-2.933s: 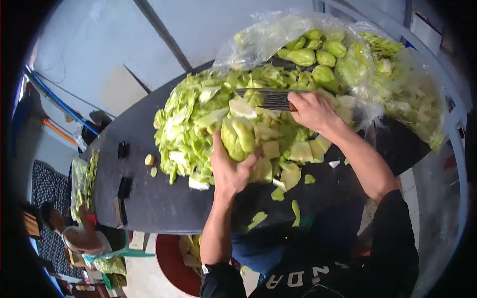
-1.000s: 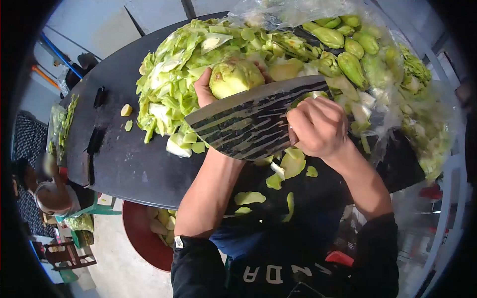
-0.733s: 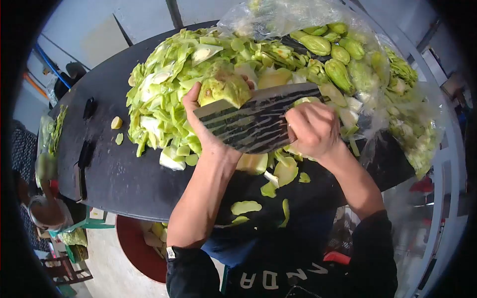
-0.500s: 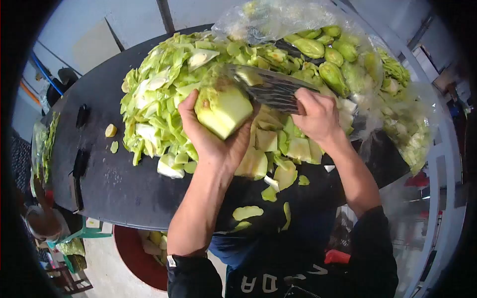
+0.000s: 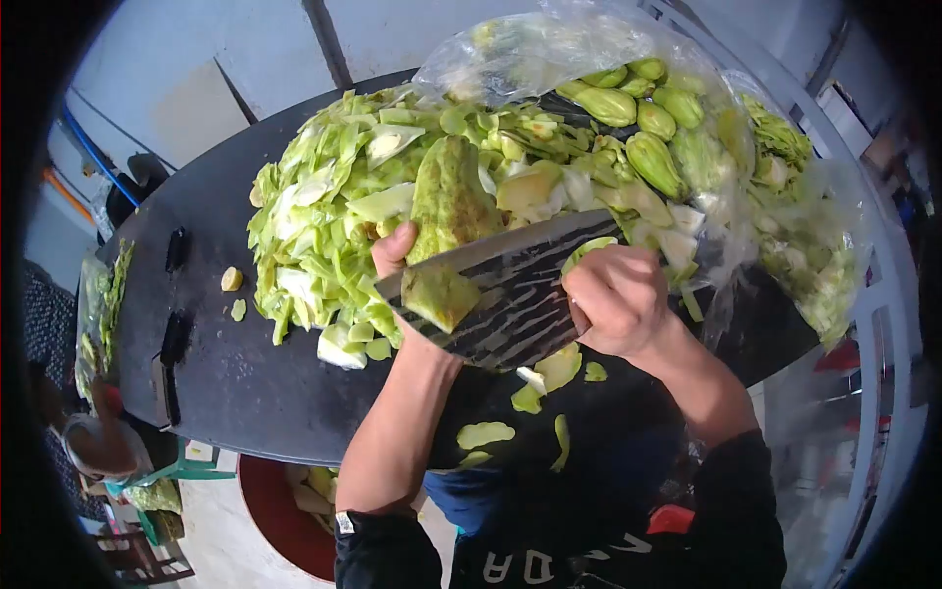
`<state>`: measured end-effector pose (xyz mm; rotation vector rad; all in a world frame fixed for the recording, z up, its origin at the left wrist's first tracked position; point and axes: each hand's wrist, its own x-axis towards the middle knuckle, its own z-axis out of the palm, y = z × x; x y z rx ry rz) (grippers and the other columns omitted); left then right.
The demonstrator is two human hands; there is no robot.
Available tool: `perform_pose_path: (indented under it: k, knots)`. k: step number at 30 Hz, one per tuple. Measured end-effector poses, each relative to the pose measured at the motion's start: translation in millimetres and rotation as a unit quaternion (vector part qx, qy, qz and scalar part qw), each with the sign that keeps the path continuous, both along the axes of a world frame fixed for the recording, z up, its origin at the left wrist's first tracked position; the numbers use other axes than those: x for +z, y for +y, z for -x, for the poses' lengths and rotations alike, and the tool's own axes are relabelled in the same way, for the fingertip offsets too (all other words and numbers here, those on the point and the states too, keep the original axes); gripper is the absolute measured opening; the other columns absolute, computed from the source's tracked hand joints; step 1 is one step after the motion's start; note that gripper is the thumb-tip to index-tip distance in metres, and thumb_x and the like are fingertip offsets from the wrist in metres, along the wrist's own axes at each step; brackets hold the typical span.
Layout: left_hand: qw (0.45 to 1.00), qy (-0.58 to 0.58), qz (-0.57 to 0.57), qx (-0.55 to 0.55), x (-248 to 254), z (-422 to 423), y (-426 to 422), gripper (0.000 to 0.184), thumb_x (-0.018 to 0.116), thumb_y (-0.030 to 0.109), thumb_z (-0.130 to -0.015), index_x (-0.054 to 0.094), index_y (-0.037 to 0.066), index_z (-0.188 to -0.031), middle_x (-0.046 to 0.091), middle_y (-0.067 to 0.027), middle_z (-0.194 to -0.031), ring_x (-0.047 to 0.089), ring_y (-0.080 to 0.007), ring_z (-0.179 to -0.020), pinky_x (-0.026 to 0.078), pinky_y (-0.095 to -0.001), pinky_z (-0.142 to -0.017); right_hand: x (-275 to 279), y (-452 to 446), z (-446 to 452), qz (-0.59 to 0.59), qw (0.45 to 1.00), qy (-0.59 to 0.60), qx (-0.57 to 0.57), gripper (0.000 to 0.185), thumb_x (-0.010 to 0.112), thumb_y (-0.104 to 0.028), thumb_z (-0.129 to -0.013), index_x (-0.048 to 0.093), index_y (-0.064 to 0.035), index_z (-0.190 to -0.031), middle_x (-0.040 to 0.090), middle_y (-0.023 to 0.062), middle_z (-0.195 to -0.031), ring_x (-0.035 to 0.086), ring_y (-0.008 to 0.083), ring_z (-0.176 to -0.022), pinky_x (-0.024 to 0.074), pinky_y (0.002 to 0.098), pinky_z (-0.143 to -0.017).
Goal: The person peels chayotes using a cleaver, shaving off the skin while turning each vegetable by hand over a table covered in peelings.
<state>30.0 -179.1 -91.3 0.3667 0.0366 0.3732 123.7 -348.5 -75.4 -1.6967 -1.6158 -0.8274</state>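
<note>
Swung nearer since half a second ago, the knife (image 5: 530, 294), clenched in the right hand (image 5: 620, 299), crosses the gourd (image 5: 447, 196) that the left hand (image 5: 394, 248) clasps before the peelings (image 5: 319, 211). Even strokes call for that thumb kept clear.

At left, a blue tube (image 5: 98, 152) and an orange tube (image 5: 69, 202) slant – a wooden chair (image 5: 123, 543) stands lower

We've a blk top (image 5: 638, 574) on, w/ big wht letters (image 5: 538, 566) across the chest, upside down from here; A & D legible, rest hard to read. L sleeve (image 5: 388, 552) & R sleeve (image 5: 736, 501) stop nr the elbows; small wht tag (image 5: 344, 522) at L cuff. Blue cloth (image 5: 466, 504) at the lap. L hand (image 5: 394, 249) & R hand (image 5: 620, 299) bare.
</note>
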Motion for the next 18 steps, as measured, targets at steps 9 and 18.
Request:
perform_pose_path:
  k: [9,18]
  knots:
    - [0.99,0.075,-0.11,0.043,-3.9,6.5,-4.1,0.074,0.057,0.057,-0.077,0.052,0.004,-0.128,0.06,-0.0182,-0.119,0.059,-0.0319,-0.108,0.047,-0.0458,-0.096,1.4,-9.6,-11.8,0.043,0.997,0.058,-0.015,0.022,0.066,-0.004,-0.061,0.046,-0.009,-0.067,0.049,0.006,-0.056,0.055,0.0259,-0.049,0.0442,0.0373,-0.045]
    - [0.997,0.031,-0.041,0.053,0.2,3.1,-2.8,0.073,0.053,0.054,-0.082,0.047,0.003,-0.135,0.058,-0.0206,-0.124,0.057,-0.0342,-0.111,0.047,-0.0482,-0.095,-8.2,-0.9,-11.6,0.027,0.998,0.028,-0.041,0.022,0.066,-0.004,-0.06,0.046,-0.009,-0.066,0.048,0.005,-0.055,0.053,0.0253,-0.048,0.0434,0.0366,-0.045]
